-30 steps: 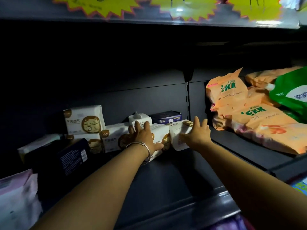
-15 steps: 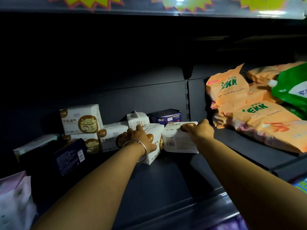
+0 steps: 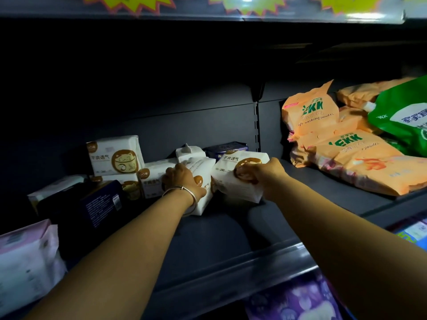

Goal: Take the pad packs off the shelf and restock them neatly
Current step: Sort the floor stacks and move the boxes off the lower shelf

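White pad packs on our dark shelf (image 3: 231,232), our left hand (image 3: 182,179) gripping one pack (image 3: 201,167), our right hand (image 3: 265,175) clutching another (image 3: 233,179).

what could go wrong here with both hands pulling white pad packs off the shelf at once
1. The left hand grips a white pack that seems pressed against the small upright pack behind; pulling it may topple that one.
2. The right hand holds its tilted pack by one end, so the soft wrapper could slip.
3. The stacked cat-logo packs sit close to the left arm and could get knocked.
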`<state>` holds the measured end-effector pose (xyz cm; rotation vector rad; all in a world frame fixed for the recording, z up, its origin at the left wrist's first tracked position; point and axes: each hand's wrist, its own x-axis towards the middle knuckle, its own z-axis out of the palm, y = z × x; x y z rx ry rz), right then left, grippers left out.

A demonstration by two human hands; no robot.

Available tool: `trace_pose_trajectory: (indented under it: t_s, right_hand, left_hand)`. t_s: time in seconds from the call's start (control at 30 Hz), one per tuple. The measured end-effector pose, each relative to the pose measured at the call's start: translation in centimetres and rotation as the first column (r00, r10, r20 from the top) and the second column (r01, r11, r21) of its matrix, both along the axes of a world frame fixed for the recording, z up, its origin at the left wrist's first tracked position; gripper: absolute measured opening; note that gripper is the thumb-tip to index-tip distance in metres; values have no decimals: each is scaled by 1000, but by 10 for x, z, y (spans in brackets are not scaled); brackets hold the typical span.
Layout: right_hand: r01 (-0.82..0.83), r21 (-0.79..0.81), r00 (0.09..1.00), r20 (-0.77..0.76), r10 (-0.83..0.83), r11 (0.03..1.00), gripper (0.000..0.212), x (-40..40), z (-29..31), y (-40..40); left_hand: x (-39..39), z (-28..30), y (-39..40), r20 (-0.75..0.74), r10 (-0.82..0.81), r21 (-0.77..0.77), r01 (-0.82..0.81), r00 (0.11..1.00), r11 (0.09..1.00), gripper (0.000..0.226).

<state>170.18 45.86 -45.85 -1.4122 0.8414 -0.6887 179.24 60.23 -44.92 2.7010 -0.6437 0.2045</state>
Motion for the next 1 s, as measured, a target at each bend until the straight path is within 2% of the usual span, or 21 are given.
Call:
trace_pose_trajectory:
  t_s: [0.2,0.27,0.4,0.53,0.73,0.87,1.0]
  right_hand:
    - [-44,-148,996,76,55,988,51,-36,7,44]
    - [-68,-213,988,121,96,975,43,-53,9,66]
    - [-111,-288,968,187,169,951,43,-94,12,117]
    - [-216,-316,942,184,282,924,45,-138,5,168]
    - [-352,-261,911,127,393,899,65,-196,-37,230]
    - [-471,-222,877,-10,481,854,61,-224,-80,257]
    - [-528,-206,837,-293,463,824,77,-248,-136,262]
  left_hand:
    - [-27,19,41,5,22,41,-22,1000,999,89]
    - [-39,24,64,24,14,25,-15,1000,1000,86]
    - [-70,31,121,-42,-24,-96,20,999,995,75]
    - [-103,31,188,-80,1,-159,-14,997,987,86]
    - [-159,4,280,-185,-21,-203,-17,983,979,88]
    - [-188,-38,324,-196,-3,-119,-20,981,993,86]
    - [-213,-91,338,-266,-14,71,34,964,997,91]
